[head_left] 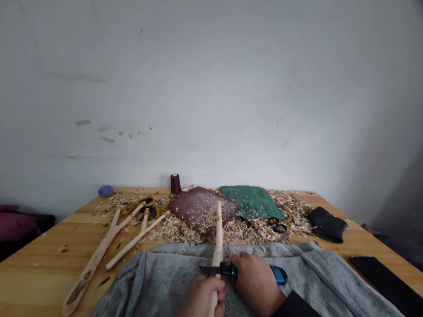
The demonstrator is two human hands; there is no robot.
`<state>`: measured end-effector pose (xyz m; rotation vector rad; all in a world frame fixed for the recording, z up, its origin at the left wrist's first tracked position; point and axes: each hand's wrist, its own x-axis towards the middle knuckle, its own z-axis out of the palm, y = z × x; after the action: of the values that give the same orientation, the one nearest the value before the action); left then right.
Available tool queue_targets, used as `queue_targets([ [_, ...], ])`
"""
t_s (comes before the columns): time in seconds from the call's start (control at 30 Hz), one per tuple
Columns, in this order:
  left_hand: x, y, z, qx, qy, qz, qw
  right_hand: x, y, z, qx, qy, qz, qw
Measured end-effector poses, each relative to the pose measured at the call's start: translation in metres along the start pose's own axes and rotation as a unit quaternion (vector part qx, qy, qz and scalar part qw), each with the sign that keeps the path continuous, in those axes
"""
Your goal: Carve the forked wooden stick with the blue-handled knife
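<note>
My left hand [200,304] is closed around the lower part of a pale, peeled wooden stick [218,242], which points up and away from me. In my right hand [256,283] is a knife [279,274] with a blue and black handle. Its dark blade lies across the stick just above my left fingers, touching or nearly touching the wood. Both hands are over a grey cloth [164,287] draped along the table's near side. Part of the knife handle is hidden by my right fingers.
On the wooden table [26,291] lie two forked sticks [99,254] at left and many wood shavings [291,205]. Farther back are a maroon cloth [193,205], a green cloth [251,199], and a thread spool [175,183]. A black pad [326,224] and a dark phone-like slab [391,283] lie right.
</note>
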<state>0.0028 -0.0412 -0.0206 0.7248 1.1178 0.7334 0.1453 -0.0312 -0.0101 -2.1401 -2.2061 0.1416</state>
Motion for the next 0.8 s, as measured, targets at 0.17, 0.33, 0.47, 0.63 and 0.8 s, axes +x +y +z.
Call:
queue_targets([
  [0.17,0.002,0.0,-0.002,-0.012,-0.013,0.007,1.0,0.003,-0.002,0.001,-0.008,0.011,0.017,1.0],
  [0.33,0.0,0.003,-0.002,-0.019,-0.034,0.004,0.999,0.006,0.002,0.001,-0.013,0.033,0.029,0.999],
  [0.47,-0.003,0.005,0.0,-0.013,-0.039,-0.013,0.999,0.01,0.009,-0.002,-0.018,0.027,0.046,0.998],
  [0.63,-0.002,0.004,0.001,-0.01,-0.035,-0.003,0.999,0.007,0.012,-0.006,-0.003,0.023,0.015,1.0],
  [0.8,0.001,0.001,0.0,0.026,-0.003,-0.009,1.0,-0.003,0.004,-0.004,0.016,0.006,-0.026,1.0],
])
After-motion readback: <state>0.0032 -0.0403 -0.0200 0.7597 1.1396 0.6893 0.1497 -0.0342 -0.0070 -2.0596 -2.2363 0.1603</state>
